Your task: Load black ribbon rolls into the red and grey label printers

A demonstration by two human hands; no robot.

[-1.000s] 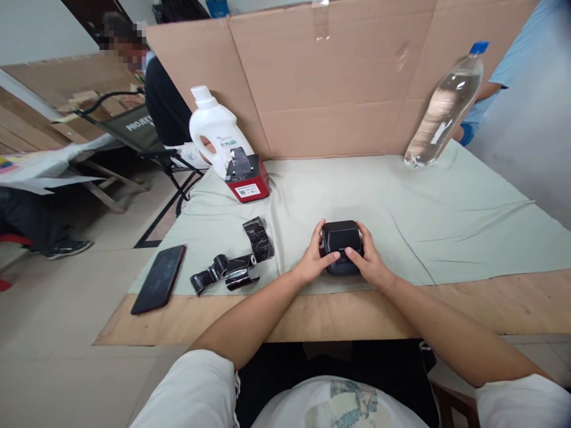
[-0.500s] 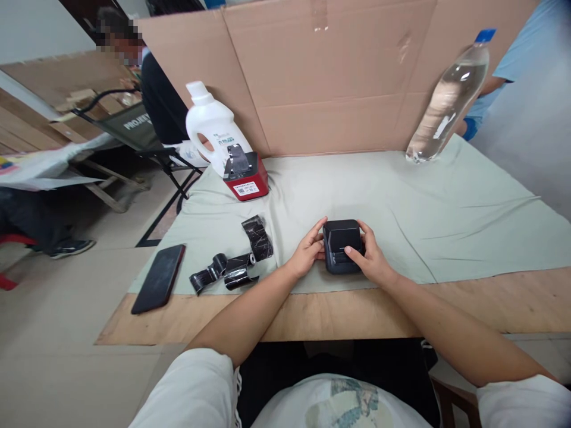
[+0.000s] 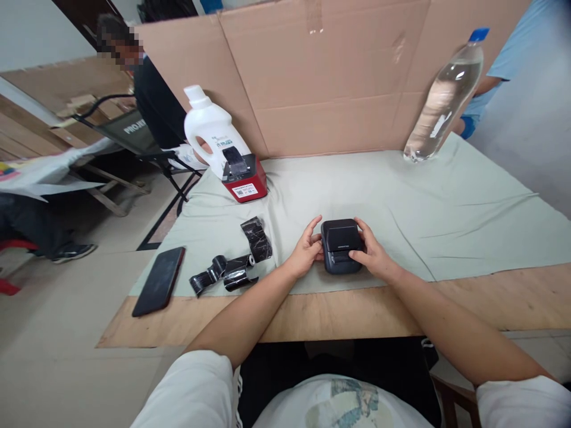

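While the right hand point(image 3: 375, 254) holds the black box-shaped device point(image 3: 339, 236) from its right side, its thumb rests on the lower right of the top face and its fingers lie along the side wall. The left hand point(image 3: 306, 252) is loosely open at the device's left side, one finger raised and spread away; whether its other fingers touch the casing I cannot tell. The device sits just right of and below the middle of the frame, on a pale green cloth point(image 3: 330, 184) near the bare wooden table edge point(image 3: 330, 315). At lower left of centre lie several pieces of glossy black film point(image 3: 256, 239), with a dark phone point(image 3: 159, 282) farther left, across the cloth's border. Above them, a red box point(image 3: 246, 187) with a black strip on top stands in front of a white jug point(image 3: 212, 126). A clear bottle point(image 3: 446, 107) with a blue cap leans at upper right, before a cardboard panel point(image 3: 330, 77). At upper left, a person in a dark top point(image 3: 156, 98) sits in a folding chair point(image 3: 118, 129).
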